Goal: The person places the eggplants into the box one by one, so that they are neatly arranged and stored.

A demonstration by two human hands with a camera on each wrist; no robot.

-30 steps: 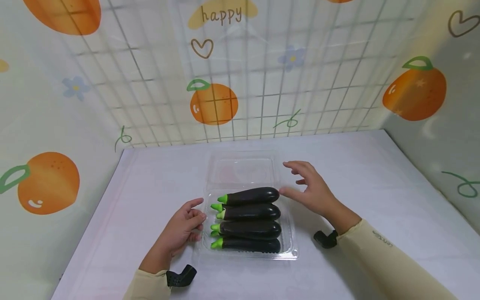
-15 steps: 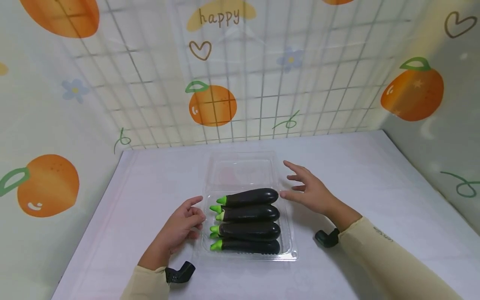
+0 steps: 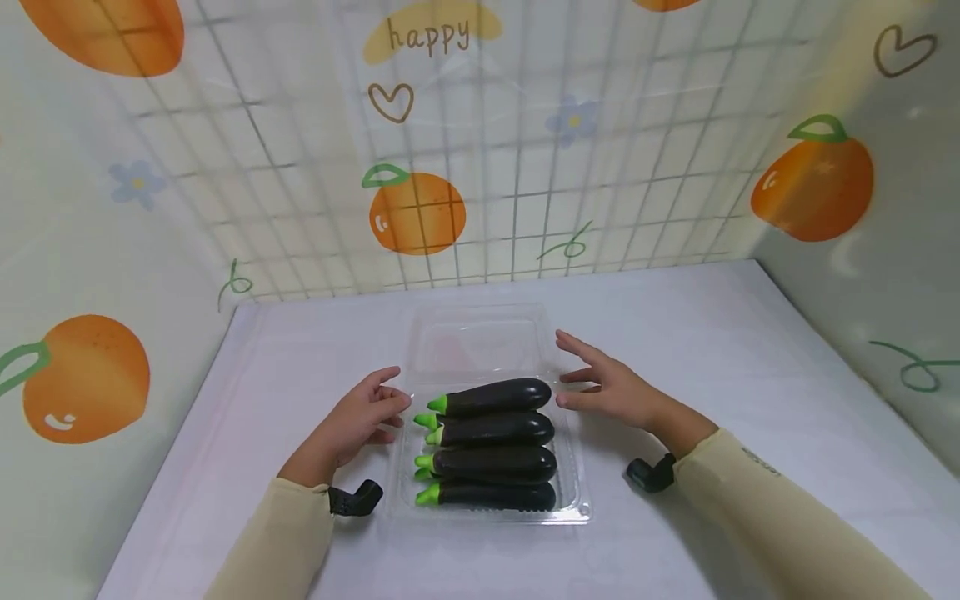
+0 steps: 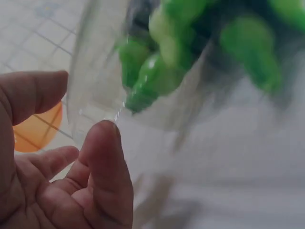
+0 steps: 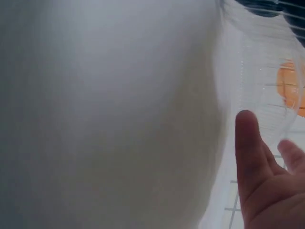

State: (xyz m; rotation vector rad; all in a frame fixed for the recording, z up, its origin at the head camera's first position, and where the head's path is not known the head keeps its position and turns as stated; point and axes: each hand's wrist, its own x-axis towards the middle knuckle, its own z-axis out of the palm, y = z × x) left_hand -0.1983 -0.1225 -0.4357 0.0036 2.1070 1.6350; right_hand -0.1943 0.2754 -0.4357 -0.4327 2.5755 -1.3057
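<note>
Several dark eggplants (image 3: 495,463) with green stem ends lie side by side in a clear plastic clamshell box (image 3: 525,518). The box's lid (image 3: 480,342) is folded back flat on the far side. My left hand (image 3: 365,418) is at the box's left side near the hinge, fingers loosely bent, with the thumb (image 4: 105,157) at the clear rim; whether it touches is unclear. My right hand (image 3: 615,392) is beside the box's far right corner, fingers spread and holding nothing. Green stem ends (image 4: 157,81) show blurred through the plastic in the left wrist view.
A white-covered table (image 3: 315,350) lies under the box. Behind it hangs a curtain (image 3: 495,150) printed with oranges and a grid, with side curtains left and right. Small black devices (image 3: 356,498) sit at both wrists.
My left hand has moved forward along the box's left side toward the hinge. My right hand has shifted slightly, its index finger lower. The eggplants and box stay put; the head view drifted a little.
</note>
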